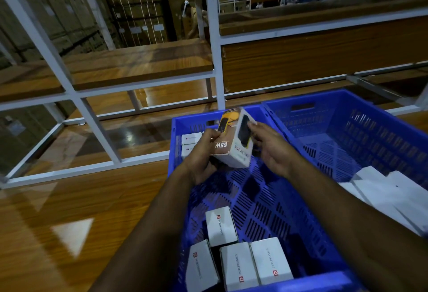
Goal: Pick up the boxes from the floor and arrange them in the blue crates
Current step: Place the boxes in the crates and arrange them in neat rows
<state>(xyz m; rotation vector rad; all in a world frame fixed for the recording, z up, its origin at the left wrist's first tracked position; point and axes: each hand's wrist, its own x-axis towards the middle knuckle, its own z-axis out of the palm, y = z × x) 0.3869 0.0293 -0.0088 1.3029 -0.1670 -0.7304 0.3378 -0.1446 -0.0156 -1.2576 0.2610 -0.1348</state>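
Nearest you, four white boxes [240, 261] stand in the near end of the blue crate [261, 190]. Above its middle, your left hand [203, 152] grips the "65W" box [234, 143] while your right hand [271, 148] steadies its side with loosely bent fingers. Two more boxes [191, 143] line the far wall. The second crate [347, 125] sits right, white shelving [213, 37] beyond.

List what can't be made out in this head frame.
- Head view: near boxes run off the bottom edge.
- Far white boxes partly behind left hand and held box.
- White boxes in right crate: blurred, count unclear.
- Right hand: hold unclear.
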